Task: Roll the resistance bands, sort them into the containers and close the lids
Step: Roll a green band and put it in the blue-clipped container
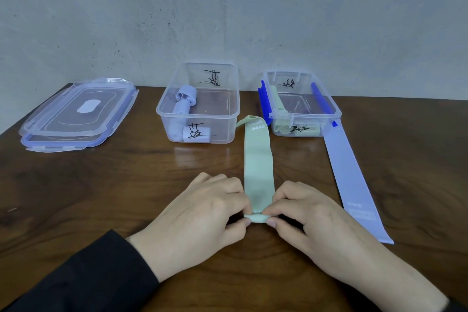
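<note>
1. Green band (258, 164) lay flat on the tabletop (101, 185), running lengthwise from the hands toward the gap between the 2 containers. Near end was turned over into a small first roll; far end curled up just beside the right container (301, 106).
2. Left hand (202, 213) and right hand (311, 220) each pinched 1 side of that roll, fingers curled, thumbs under the fold. The roll sat right between the fingertips; the rest of the band stretched away from both hands.
3. Risks, my read: the roll is only 1 turn, so uneven push from 1 hand would skew it into a cone; a loose start would let the springy band unwind once released.
4. The far end touching or near the right container could snag or drag as the roll advances.
5. Purple band (354, 180) lay flat to the right, close to the right hand, far end at the right container; a wrist could knock it.
6. Left container (200, 104) held purple rolls, the right one green rolls. Both open; 2 lids (76, 114) stacked far left.
</note>
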Demonstrator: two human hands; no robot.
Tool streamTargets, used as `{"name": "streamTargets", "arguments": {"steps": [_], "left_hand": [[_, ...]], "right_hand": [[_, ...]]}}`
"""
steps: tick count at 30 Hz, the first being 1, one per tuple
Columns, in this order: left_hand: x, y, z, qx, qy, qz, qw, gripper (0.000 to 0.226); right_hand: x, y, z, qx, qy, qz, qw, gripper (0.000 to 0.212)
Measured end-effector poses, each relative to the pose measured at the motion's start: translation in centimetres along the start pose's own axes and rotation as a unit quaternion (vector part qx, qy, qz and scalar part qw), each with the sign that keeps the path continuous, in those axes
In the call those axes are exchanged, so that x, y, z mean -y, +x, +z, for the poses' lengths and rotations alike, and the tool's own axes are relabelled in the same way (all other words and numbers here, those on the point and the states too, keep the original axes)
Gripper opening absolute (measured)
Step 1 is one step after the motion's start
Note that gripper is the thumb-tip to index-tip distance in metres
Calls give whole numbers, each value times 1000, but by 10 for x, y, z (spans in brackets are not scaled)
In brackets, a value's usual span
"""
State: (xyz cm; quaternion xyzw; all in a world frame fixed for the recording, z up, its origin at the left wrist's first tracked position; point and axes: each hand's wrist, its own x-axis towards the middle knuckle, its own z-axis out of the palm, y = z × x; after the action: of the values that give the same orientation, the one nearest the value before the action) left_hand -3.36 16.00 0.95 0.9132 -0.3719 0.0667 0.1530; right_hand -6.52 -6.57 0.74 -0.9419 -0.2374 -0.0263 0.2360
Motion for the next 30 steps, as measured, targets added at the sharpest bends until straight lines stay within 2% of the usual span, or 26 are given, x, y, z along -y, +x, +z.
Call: {"name": "streamTargets", "arguments": {"steps": [4,12,15,22,27,30], "left_hand": [[0,0,1,-7,-11,-9,1000,25],[1,0,1,-23,-5,-13,1000,27],[1,0,1,-13,-9,-14,1000,24],[2,0,4,-6,3,-8,1000,20],[2,0,5,-7,-11,-11,1000,23],[2,1,5,-9,-15,-13,1000,25]], "right_hand": [[1,1,-2,-11,13,7,1000,13],[-1,1,-1,-1,10,24,1000,16],[-1,2,2,-16,9,21,1000,14],[-2,1,0,5,16,8,1000,16],[-2,0,-2,-14,30,17,999,4],[-3,1,-2,-12,29,19,999,9]]}}
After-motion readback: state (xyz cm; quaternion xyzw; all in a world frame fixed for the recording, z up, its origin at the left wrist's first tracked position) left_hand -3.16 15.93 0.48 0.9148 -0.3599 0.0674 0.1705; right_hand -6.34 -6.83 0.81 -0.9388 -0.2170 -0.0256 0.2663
